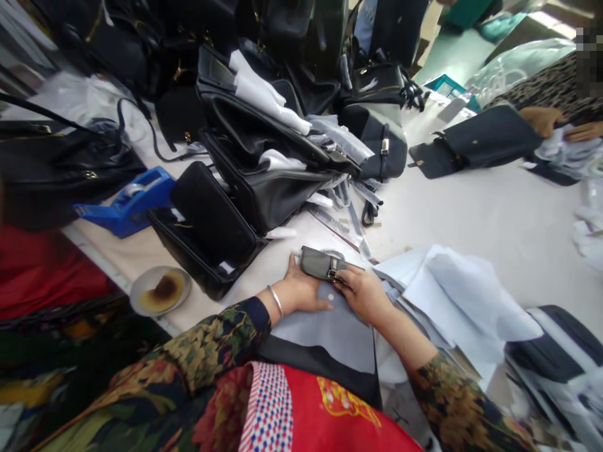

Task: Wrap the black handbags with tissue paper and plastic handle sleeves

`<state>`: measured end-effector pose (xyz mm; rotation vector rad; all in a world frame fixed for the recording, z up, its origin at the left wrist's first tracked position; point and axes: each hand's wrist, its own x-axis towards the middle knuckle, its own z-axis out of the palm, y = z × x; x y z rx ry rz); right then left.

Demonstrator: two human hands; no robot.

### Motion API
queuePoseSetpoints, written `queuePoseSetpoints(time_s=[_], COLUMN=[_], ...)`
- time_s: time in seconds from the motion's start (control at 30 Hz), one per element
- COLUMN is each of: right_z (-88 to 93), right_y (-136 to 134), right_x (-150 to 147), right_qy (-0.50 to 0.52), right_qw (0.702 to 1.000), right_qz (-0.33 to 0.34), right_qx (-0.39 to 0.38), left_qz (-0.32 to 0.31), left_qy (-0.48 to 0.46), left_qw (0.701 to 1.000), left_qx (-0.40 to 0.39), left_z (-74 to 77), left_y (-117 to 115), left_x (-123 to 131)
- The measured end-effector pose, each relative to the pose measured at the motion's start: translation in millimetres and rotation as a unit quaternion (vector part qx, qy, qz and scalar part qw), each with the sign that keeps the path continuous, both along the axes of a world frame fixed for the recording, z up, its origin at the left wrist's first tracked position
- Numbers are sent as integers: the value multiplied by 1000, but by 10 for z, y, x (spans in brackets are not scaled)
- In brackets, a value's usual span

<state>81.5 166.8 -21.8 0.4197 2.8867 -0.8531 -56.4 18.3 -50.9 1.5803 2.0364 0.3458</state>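
Observation:
A small grey-green piece with a metal buckle (319, 262), like a bag's pocket or flap, stands on the table in front of me. My left hand (304, 290) lies at its left end, thumb up against it and fingers spread over a grey panel (330, 326). At the buckle, my right hand (365, 292) has its fingers closed on the strap end; the fingertips partly cover the metal. The grey panel, with a small round snap, lies flat under both hands, and a black piece (320, 364) shows along its near edge.
Black leather bags (264, 176) crowd the left and back. A blue tape dispenser (127, 201) and a stained dish (160, 291) sit at the left edge. White paper (456, 295) lies at my right. A co-worker's hand (541, 119) is by a dark bag (480, 141).

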Motion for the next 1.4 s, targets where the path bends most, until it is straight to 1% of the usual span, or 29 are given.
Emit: queuePoseSetpoints(time_s=[0.1,0.2,0.27,0.33,0.4,0.43,0.5,0.57,0.6,0.63,0.67,0.8,0.9,0.97,1.03,1.1,1.13,1.17,1.23,1.27,1.3,1.33,1.4], right_z=[-205,-313,-346,-364,-373,-374,-362,-326,-298,-264,-225,-74,-30,-56,-122,-206,-247,-281,-326,-337,-343,-347,-358], right_y=[-123,-151,-163,-182,-204,-213,-226,-241,-254,-273,-300,-473,-581,-588,-532,-431,-375,-320,-232,-203,-184,-174,-174], right_x=[159,250,307,361,403,417,432,432,429,425,419,381,354,361,396,447,472,492,510,507,500,489,468], right_qy=[36,64,71,74,73,70,54,28,9,-14,-39,-120,-132,-121,-87,-30,-4,9,-3,-23,-43,-60,-74], right_qw=[996,990,988,991,993,994,996,998,999,1000,999,984,980,983,992,999,997,989,966,952,940,930,925], right_qz=[-70,-103,-99,-82,-67,-62,-53,-40,-30,-18,-3,60,60,48,24,-30,-62,-93,-145,-167,-185,-200,-215], right_qx=[-31,-75,-89,-80,-61,-56,-52,-38,-22,0,26,116,138,130,87,-1,-56,-112,-216,-255,-285,-303,-306], left_qz=[-14,-28,-27,-9,32,65,158,254,287,301,296,223,218,220,228,247,264,284,322,335,341,341,333], left_qy=[-2,-49,-116,-177,-199,-194,-162,-126,-114,-107,-104,-81,-64,-60,-72,-115,-157,-211,-329,-372,-395,-400,-379], left_qw=[1000,997,987,970,960,960,960,953,949,947,949,970,971,970,966,954,942,923,872,849,836,834,847], left_qx=[14,55,110,167,193,193,165,106,72,40,12,-51,-74,-87,-103,-125,-137,-149,-167,-169,-169,-168,-168], left_z=[-30,-44,-47,-48,-54,-58,-66,-63,-56,-43,-26,55,92,106,122,144,156,168,188,193,194,190,168], left_y=[-44,-82,-104,-134,-179,-208,-276,-348,-381,-412,-437,-484,-467,-440,-415,-399,-396,-395,-393,-390,-385,-378,-364], left_x=[-39,-167,-259,-310,-301,-276,-206,-142,-122,-110,-107,-117,-99,-86,-88,-102,-108,-113,-113,-110,-106,-104,-106])
